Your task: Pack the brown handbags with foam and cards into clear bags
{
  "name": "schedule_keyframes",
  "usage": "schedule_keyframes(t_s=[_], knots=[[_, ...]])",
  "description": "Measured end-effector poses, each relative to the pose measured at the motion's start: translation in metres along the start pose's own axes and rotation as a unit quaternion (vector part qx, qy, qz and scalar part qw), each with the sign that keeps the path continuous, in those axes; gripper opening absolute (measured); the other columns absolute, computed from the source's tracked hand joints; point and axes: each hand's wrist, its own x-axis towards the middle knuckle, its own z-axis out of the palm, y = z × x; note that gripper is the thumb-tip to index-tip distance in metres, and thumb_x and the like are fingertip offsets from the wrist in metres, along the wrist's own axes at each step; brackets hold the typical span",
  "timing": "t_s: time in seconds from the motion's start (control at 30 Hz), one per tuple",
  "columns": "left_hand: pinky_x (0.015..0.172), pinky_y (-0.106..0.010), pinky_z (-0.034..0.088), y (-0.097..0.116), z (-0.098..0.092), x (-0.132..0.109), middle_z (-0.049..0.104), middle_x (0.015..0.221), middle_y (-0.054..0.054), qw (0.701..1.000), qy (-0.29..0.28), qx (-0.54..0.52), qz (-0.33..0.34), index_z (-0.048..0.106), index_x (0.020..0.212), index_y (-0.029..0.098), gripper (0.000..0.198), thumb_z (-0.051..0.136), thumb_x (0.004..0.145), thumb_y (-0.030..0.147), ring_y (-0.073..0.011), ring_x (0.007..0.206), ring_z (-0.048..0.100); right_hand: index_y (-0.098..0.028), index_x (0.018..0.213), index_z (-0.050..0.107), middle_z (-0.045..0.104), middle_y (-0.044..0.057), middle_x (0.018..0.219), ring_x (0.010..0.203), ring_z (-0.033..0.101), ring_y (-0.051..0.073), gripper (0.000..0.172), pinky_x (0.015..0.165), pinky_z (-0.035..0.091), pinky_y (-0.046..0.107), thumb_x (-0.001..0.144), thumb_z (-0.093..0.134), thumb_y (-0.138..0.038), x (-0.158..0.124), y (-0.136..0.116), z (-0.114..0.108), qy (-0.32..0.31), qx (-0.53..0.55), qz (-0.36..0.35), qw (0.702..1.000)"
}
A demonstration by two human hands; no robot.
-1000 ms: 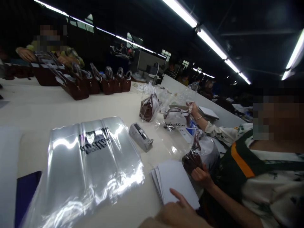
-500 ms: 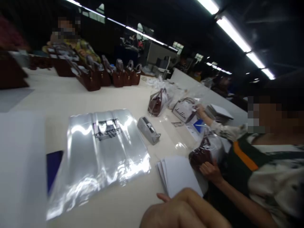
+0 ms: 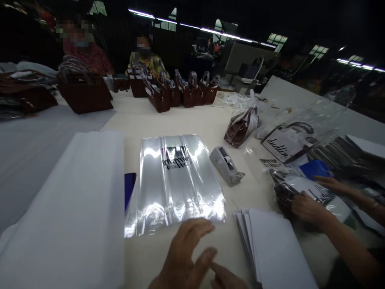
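Behind the grey tape dispenser [image 3: 225, 165] stands a plastic-wrapped handbag [image 3: 237, 131], with brown handbags [image 3: 188, 97] in a row farther back and a blue object [image 3: 315, 168] to the dispenser's right

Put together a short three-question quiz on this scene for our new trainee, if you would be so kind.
1. Multiple choice: which item sits just right of the stack of clear printed plastic? (a) a mug (b) a tape dispenser (c) a pair of scissors
2. True or false: the camera wearer's left hand holds nothing visible and is near the lower edge of that stack.
3. Fill in: the black word on the wrapped handbag beyond the co-worker's nearer hand reads "____".

Key: 1. b; 2. true; 3. dudlin.
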Motion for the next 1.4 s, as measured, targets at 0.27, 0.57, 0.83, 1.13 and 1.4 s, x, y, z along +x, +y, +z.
schedule_keyframes(t_s=[0.27, 0.57, 0.83, 1.13, 1.4], knots=[[0.099, -0.052, 0.034, -0.164, -0.025, -0.015, 0.043, 0.133, -0.015, 0.909, 0.026, 0.4, -0.113, 0.041, 0.127, 0.014, 0.046, 0.043, 0.086, 0.035, -0.0293, 0.127, 0.033, -0.032, 0.07, 0.068, 0.068, -0.003, 0.085, 0.101, 0.054, 0.028, 0.023, 0.088, 0.039, 0.047, 0.069, 0.046, -0.04, 0.011, 0.015, -0.038, 0.018, -0.09, -0.013, 0.996], [0.102, -0.061, 0.005, -0.213, -0.016, -0.019, 0.031, 0.142, -0.009, 0.862, -0.051, 0.504, 0.003, 0.032, 0.134, 0.028, 0.062, 0.049, 0.079, 0.051, -0.0327, 0.132, 0.02, -0.051, 0.111, 0.053, 0.065, -0.01, 0.102, 0.1, 0.059, 0.028, 0.04, 0.061, 0.055, 0.042, 0.072, 0.047, -0.046, -0.026, -0.112, 0.056, 0.1, -0.056, -0.051, 0.992], [0.101, -0.063, 0.003, -0.186, -0.024, -0.022, 0.029, 0.141, -0.014, 0.861, -0.078, 0.502, -0.023, 0.035, 0.133, 0.021, 0.07, 0.052, 0.075, 0.056, -0.0354, 0.132, 0.018, -0.028, 0.117, 0.055, 0.058, 0.006, 0.117, 0.11, 0.053, 0.023, 0.035, 0.091, 0.047, 0.04, 0.085, 0.045, -0.032, -0.034, -0.138, 0.228, 0.009, -0.082, -0.005, 0.997], [0.1, -0.065, 0.001, -0.18, -0.001, -0.033, 0.033, 0.139, -0.015, 0.853, -0.071, 0.517, -0.026, 0.038, 0.132, 0.023, 0.069, 0.062, 0.071, 0.044, -0.037, 0.131, 0.019, -0.007, 0.129, 0.042, 0.047, 0.02, 0.126, 0.119, 0.041, 0.033, 0.053, 0.091, 0.04, 0.049, 0.088, 0.031, -0.038, 0.07, -0.09, 0.249, -0.019, -0.22, 0.12, 0.968], [0.103, -0.064, 0.003, -0.194, -0.008, -0.029, 0.05, 0.127, -0.013, 0.863, -0.043, 0.5, 0.049, 0.048, 0.125, 0.023, 0.053, 0.053, 0.079, 0.049, -0.0313, 0.133, 0.018, -0.015, 0.133, 0.036, 0.036, 0.015, 0.137, 0.127, 0.03, 0.031, 0.053, 0.095, 0.034, 0.046, 0.09, 0.027, -0.045, 0.151, -0.122, 0.25, 0.001, -0.318, -0.013, 0.948]])
